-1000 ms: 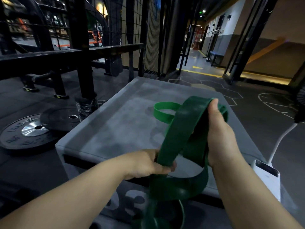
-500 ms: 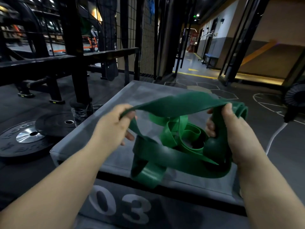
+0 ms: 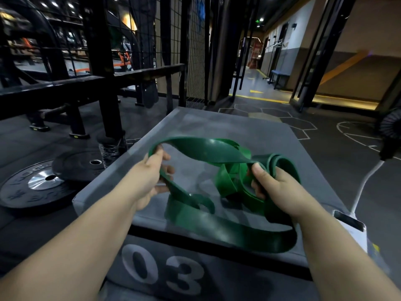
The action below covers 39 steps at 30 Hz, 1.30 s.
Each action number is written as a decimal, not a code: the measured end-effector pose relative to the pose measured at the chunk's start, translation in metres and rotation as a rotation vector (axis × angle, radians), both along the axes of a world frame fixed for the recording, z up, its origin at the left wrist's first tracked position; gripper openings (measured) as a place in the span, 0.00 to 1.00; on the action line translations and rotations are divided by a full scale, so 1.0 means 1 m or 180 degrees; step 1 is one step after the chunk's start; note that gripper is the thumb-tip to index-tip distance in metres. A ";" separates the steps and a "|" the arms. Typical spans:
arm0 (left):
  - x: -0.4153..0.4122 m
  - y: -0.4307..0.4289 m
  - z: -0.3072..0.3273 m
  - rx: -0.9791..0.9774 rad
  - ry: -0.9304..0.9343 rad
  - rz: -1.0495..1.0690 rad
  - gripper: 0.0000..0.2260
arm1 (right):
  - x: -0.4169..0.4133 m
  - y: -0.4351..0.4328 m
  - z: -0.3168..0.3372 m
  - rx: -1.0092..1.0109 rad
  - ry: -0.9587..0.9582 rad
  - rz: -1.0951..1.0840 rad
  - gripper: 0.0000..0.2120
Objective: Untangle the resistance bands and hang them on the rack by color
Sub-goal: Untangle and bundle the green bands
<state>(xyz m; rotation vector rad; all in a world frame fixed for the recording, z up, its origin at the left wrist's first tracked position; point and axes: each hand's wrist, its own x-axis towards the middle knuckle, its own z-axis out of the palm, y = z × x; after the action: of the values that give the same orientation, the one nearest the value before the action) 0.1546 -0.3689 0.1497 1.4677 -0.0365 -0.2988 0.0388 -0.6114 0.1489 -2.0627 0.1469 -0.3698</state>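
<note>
A tangle of wide green resistance bands [image 3: 208,151] is stretched between my hands above a grey padded box [image 3: 238,127] marked 03. My left hand [image 3: 149,177] pinches one end of a band at the left. My right hand [image 3: 273,185] grips a bunched, folded clump of band at the right. A knotted cluster of lighter green loops [image 3: 230,179] hangs between them, and a long dark green loop [image 3: 227,229] lies on the box top near its front edge. A black metal rack frame [image 3: 102,68] stands at the left behind the box.
Two black weight plates [image 3: 41,183] lie on the floor left of the box, with a clear plastic bottle [image 3: 110,148] beside them. A white power bank [image 3: 351,224] with a white cable sits at the box's right corner. A wire mesh wall [image 3: 178,40] stands behind; a corridor opens far right.
My hands have spread the band wider and lowered it toward the box. The long loop that hung over the box's front now lies on its top.
</note>
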 end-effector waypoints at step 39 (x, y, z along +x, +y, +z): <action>-0.007 -0.002 -0.018 -0.0011 -0.0547 -0.1581 0.31 | -0.020 -0.013 0.016 0.3193 -0.0169 0.3446 0.21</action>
<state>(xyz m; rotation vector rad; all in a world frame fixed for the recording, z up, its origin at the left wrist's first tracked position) 0.1474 -0.3707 0.1319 1.4640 -0.5450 -0.5721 0.0184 -0.6240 0.1648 -0.9087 -0.6731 0.2957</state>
